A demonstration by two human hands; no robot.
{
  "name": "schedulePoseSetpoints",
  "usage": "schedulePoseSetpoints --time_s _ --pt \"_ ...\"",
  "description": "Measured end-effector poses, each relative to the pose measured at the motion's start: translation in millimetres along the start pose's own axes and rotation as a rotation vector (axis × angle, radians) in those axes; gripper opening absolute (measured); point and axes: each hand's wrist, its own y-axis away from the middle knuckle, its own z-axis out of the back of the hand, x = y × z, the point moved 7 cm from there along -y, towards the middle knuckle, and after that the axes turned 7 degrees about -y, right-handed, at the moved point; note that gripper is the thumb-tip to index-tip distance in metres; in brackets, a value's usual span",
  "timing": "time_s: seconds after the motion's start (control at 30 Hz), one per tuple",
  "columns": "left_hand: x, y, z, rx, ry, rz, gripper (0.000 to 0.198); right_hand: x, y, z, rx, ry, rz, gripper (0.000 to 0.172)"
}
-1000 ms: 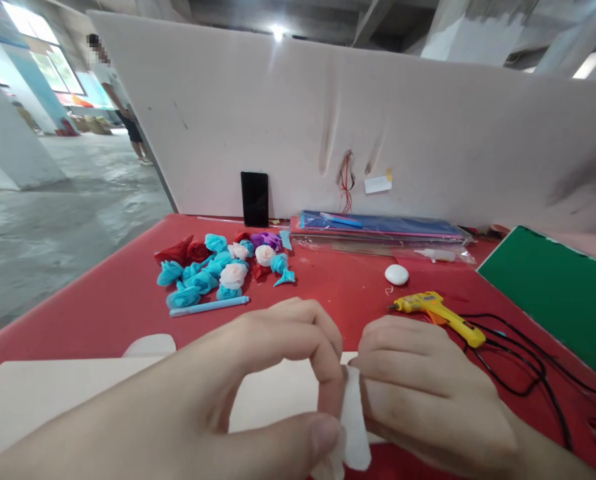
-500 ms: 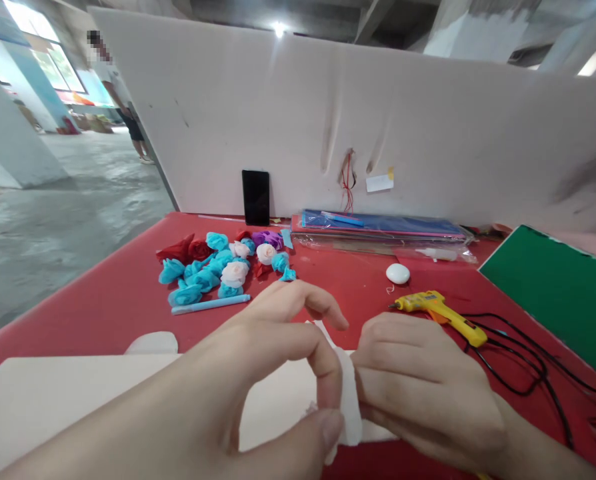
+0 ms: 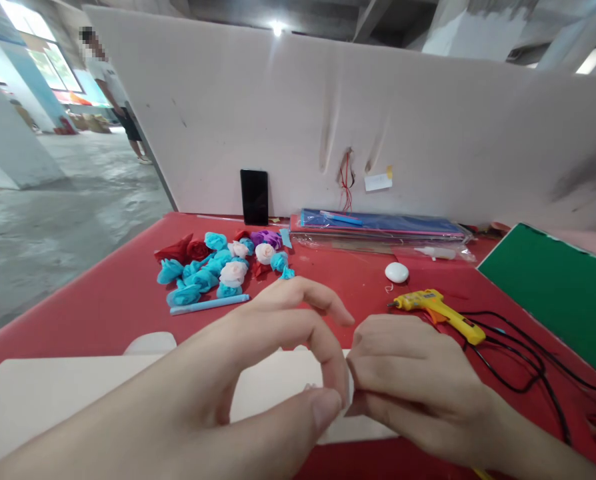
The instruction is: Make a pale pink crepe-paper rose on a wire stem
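A small piece of white crepe paper point(image 3: 349, 392) sits between my two hands, mostly hidden by the fingers. My left hand point(image 3: 278, 373) pinches it between thumb and curled index finger, while its other fingers arch above. Pressed up close from the right, my right hand point(image 3: 418, 380) has its fingers folded over the other side of the paper. Below the hands lies a long cream sheet point(image 3: 73, 383) on the red table point(image 3: 328, 300). A rounded pale cut piece point(image 3: 151, 343) pokes out behind the sheet.
Blue, pink, red and purple paper flowers point(image 3: 208, 277) lie at left behind a light blue pen point(image 3: 211, 305). A yellow glue gun point(image 3: 443, 313) with a black cord rests right, near a white oval object point(image 3: 397, 272) and green board point(image 3: 558, 293). A phone point(image 3: 255, 197) leans against the partition.
My hands have drawn slightly closer together, and the right has turned a little over the paper. Much less of the white crepe paper shows between them now.
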Motion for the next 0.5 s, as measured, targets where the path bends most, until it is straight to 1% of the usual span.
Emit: schedulePoseSetpoints --time_s 0.1,0.2,0.33,0.43,0.47,0.5 --pt "4 2 -6.4 0.107 0.166 0.058 0.018 -1 1 -1 -0.004 -0.034 -0.01 0.036" --pt "8 4 -10.9 0.151 0.177 0.095 0.021 -3 0 0 -0.022 -0.07 -0.041 0.033" --pt "6 3 -14.3 0.141 0.129 0.088 0.022 -6 -2 -2 -0.012 -0.133 -0.08 0.034" --pt "-4 1 -4.2 -0.002 -0.05 -0.003 0.03 -8 -2 -3 0.008 -0.157 -0.101 0.035" --pt "-10 0 5.7 -0.134 -0.1 -0.069 0.031 -8 -1 -4 0.017 -0.167 -0.101 0.034" --pt "-6 -2 -1.8 -0.007 0.005 -0.014 0.03 -7 -1 -4 0.019 -0.175 -0.096 0.033"
